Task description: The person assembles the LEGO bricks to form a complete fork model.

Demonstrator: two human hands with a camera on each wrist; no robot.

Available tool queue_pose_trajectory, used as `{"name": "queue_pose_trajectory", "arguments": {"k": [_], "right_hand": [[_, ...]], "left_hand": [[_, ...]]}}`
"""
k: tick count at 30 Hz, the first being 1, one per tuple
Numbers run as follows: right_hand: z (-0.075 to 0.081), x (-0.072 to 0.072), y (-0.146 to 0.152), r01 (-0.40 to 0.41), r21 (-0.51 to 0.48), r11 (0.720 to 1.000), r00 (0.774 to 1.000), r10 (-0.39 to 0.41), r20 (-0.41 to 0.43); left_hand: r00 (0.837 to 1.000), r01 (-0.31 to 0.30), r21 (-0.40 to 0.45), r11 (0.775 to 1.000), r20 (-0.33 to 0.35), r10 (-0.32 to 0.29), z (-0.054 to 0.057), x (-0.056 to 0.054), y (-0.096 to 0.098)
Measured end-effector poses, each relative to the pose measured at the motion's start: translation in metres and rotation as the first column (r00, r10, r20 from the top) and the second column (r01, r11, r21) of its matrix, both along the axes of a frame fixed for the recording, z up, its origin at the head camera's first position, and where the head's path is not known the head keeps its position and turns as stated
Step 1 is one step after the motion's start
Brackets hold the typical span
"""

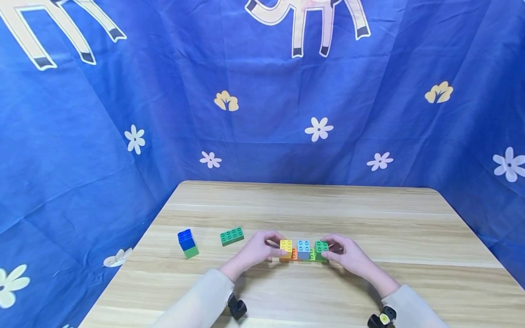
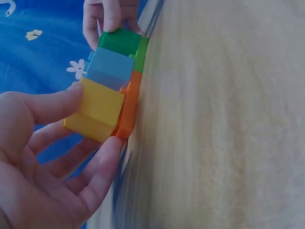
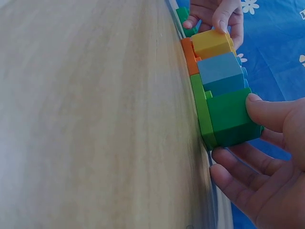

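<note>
On the wooden table stands a joined row of toy building bricks. Its base is an orange brick (image 2: 129,107) end to end with a lime green brick (image 3: 203,112). On top sit a yellow brick (image 1: 285,248) at the left, a light blue brick (image 1: 303,249) in the middle and a green brick (image 1: 321,249) at the right. My left hand (image 1: 260,247) holds the yellow end between thumb and fingers. At the other end, the thumb and fingers of my right hand (image 1: 348,256) grip the green brick. Some fingertips are hidden behind the bricks.
Left of the row lies a long green brick (image 1: 232,236). Farther left is a dark blue brick (image 1: 186,239) joined to a light green brick (image 1: 191,252). A blue patterned cloth (image 1: 262,150) hangs behind and beside the table (image 1: 311,205).
</note>
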State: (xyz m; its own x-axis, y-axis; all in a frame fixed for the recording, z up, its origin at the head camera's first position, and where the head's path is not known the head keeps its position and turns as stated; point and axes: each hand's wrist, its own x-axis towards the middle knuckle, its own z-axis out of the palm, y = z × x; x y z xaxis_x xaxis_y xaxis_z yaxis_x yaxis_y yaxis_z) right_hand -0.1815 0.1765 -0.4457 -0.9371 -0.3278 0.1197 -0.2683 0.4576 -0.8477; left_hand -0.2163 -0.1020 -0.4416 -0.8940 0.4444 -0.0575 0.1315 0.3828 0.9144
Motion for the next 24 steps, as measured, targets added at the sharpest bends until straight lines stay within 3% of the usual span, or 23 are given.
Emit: {"name": "queue_pose_trajectory", "arguments": {"k": [4,13,24], "right_hand": [[-0.010,-0.007,0.006,-0.002,-0.008,1.000,1.000,0.002,0.006],[-0.016,-0.009,0.009,-0.007,-0.018,1.000,1.000,0.007,0.018],[-0.019,-0.010,0.007,-0.016,-0.003,1.000,1.000,0.016,-0.008]], "left_hand": [[0.999,-0.019,0.010,1.000,0.033,0.019,-0.001,-0.002,0.002],[0.997,-0.024,0.029,0.999,0.071,0.021,-0.003,-0.002,0.002],[0.999,0.046,0.039,0.998,0.022,-0.047,-0.002,0.001,-0.006]]}}
